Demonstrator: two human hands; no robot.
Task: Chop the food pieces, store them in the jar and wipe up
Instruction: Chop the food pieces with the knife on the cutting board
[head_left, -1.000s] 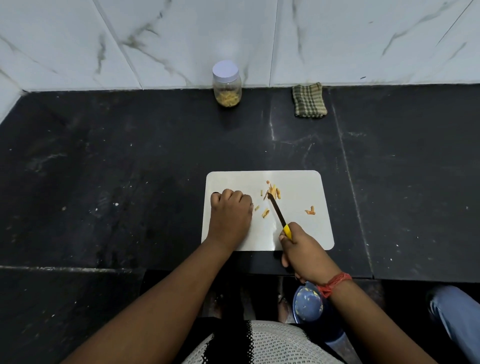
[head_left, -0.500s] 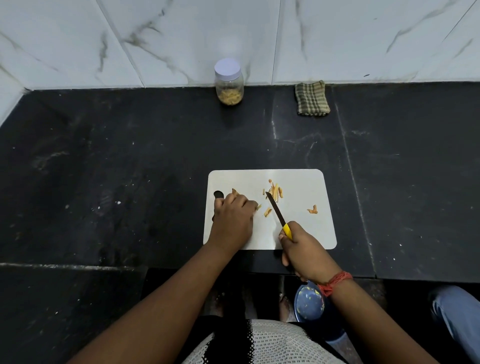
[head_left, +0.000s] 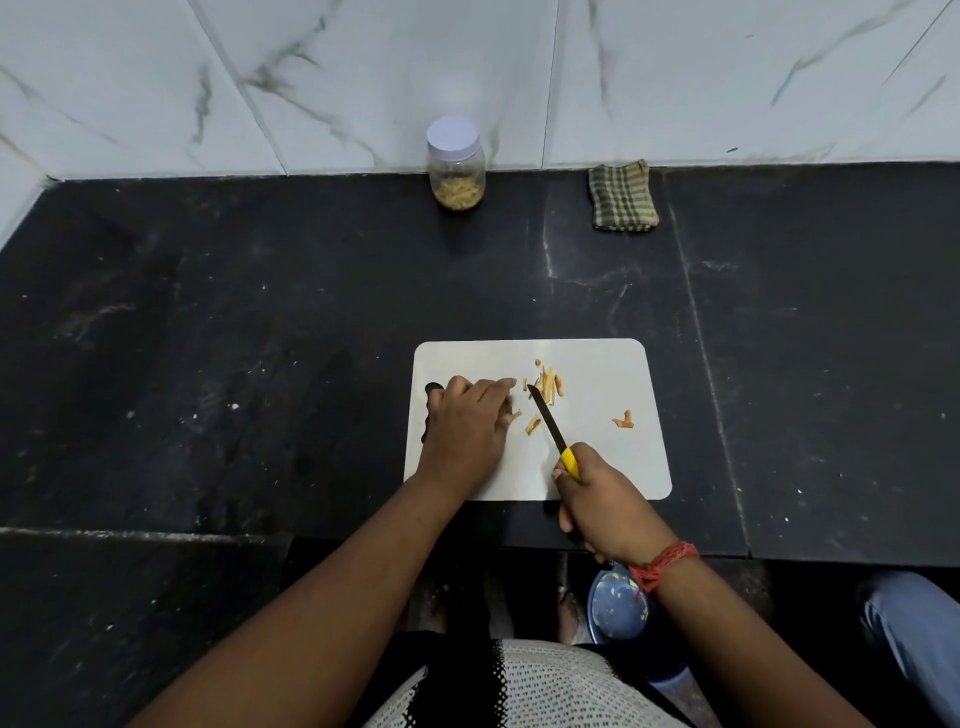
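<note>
**On the white board, knife in our right hand, food under our left**

On the black stone counter in front of us lies a white cutting board, its near edge close to the counter's front. Our right hand is curled round the yellow handle of a knife, whose dark blade slants up and to the left across the board, the tip just beside a small cluster of orange-yellow food strips. One loose strip lies just left of the blade, and another bent piece sits apart toward the board's right side. Our left hand rests on the left part of the board, fingers reaching toward the strips, with a bit of food at the fingertips; we cannot tell whether they pinch it or only press on it.

Against the marble wall at the back stands a clear jar with a pale lid on, holding yellowish pieces at the bottom. A folded checked cloth lies to its right, also by the wall, well apart from the board. Below the counter's edge a blue bowl shows near our right wrist, which wears a red thread.
</note>
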